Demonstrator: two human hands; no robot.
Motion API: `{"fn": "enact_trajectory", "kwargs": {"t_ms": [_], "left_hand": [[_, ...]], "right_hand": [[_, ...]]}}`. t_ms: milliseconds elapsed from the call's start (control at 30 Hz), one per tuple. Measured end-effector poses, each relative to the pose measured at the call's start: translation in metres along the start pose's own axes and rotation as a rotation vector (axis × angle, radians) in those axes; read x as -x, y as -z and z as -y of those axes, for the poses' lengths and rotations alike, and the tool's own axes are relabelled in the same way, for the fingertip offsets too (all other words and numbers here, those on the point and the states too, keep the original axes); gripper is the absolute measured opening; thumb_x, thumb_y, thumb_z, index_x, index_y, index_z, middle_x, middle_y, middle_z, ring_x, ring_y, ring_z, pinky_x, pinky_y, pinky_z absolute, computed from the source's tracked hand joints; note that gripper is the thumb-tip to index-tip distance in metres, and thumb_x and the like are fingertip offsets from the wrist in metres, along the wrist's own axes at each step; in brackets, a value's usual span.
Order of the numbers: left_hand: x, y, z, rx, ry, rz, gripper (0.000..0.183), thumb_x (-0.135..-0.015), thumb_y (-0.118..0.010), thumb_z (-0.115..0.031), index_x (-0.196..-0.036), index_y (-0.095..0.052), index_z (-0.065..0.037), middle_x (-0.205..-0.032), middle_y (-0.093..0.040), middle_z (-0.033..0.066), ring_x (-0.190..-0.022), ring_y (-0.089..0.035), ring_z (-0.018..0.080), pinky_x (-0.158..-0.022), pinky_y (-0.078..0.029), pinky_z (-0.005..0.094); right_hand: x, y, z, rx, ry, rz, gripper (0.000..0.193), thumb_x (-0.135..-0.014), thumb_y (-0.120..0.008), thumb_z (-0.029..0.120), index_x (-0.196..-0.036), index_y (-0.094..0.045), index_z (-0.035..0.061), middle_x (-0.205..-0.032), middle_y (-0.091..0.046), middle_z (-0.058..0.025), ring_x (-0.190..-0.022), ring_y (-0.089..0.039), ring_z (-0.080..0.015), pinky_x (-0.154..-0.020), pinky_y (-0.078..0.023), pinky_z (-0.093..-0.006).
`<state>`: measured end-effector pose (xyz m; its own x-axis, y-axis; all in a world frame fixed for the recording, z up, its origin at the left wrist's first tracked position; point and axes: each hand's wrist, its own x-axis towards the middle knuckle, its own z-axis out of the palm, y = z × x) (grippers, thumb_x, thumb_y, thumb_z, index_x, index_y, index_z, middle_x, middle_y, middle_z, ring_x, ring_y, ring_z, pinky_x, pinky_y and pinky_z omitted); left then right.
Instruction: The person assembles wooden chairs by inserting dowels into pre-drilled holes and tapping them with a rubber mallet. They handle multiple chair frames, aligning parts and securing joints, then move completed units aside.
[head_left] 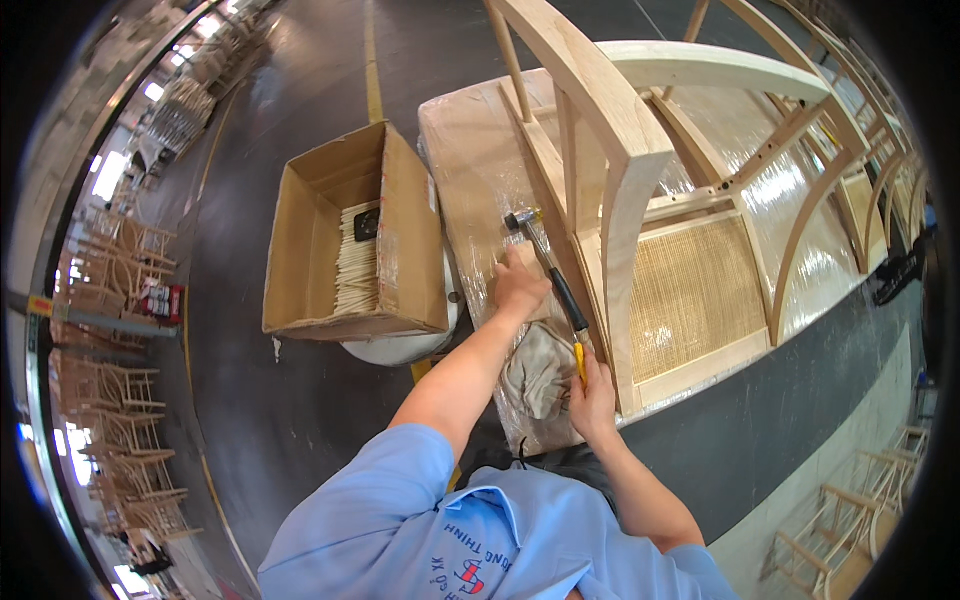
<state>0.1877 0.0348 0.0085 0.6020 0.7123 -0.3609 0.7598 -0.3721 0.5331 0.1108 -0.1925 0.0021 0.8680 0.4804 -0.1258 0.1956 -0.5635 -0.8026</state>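
Note:
A wooden chair frame (640, 175) with a woven seat panel (700, 290) lies on the plastic-wrapped work surface (465, 165). A hammer (562, 295) with a black grip lies beside the frame's near rail, its head away from me. My left hand (522, 288) is closed on the wrapped surface just left of the hammer; what its fingers hold, if anything, I cannot make out. In my right hand (594, 405) is a yellow-handled tool (580, 362), its working end not clear to me. A crumpled grey cloth (540, 370) lies between my forearms.
Left of the work surface, an open cardboard box (410, 230) holds many thin pale sticks (356, 275) and a dark object (367, 225). It rests on a round pale stand (400, 352). More chair frames (880, 130) extend to the far right; stacked chairs (120, 440) line the left.

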Motion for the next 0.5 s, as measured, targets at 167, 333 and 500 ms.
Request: {"fn": "enact_trajectory", "kwargs": {"t_ms": [167,333,500], "left_hand": [[-0.020,0.029,0.083,0.432,-0.238,-0.211,0.092,-0.078,-0.076,-0.017,-0.156,-0.031,0.000,-0.140,-0.055,0.0254,-0.131,-0.056,0.0359,-0.109,-0.046,0.0428],[0.072,0.076,0.095,0.910,-0.082,0.166,0.076,-0.086,-0.062,0.006,-0.154,-0.031,-0.002,-0.140,-0.053,0.0156,-0.127,-0.056,0.0238,-0.100,-0.050,0.0369],[0.128,0.113,0.122,1.144,-0.002,0.249,0.060,-0.086,-0.061,0.004,-0.142,-0.042,-0.006,-0.117,-0.055,0.0062,-0.098,-0.060,0.0158,-0.081,-0.052,0.0310]], "right_hand": [[-0.046,-0.030,0.034,0.101,0.182,-0.010,0.061,-0.089,-0.058,-0.001,-0.149,-0.050,0.0048,-0.121,-0.057,-0.0256,-0.111,-0.059,-0.0442,-0.096,-0.050,-0.0490],[-0.093,-0.045,0.029,0.312,0.292,-0.158,0.059,-0.087,-0.062,0.003,-0.145,-0.052,0.0036,-0.124,-0.057,-0.0236,-0.110,-0.058,-0.0420,-0.096,-0.049,-0.0495],[-0.152,-0.064,0.020,0.401,0.027,-0.094,0.056,-0.083,-0.070,0.007,-0.137,-0.056,0.0026,-0.119,-0.058,-0.0187,-0.112,-0.059,-0.0386,-0.095,-0.052,-0.0468]]}}
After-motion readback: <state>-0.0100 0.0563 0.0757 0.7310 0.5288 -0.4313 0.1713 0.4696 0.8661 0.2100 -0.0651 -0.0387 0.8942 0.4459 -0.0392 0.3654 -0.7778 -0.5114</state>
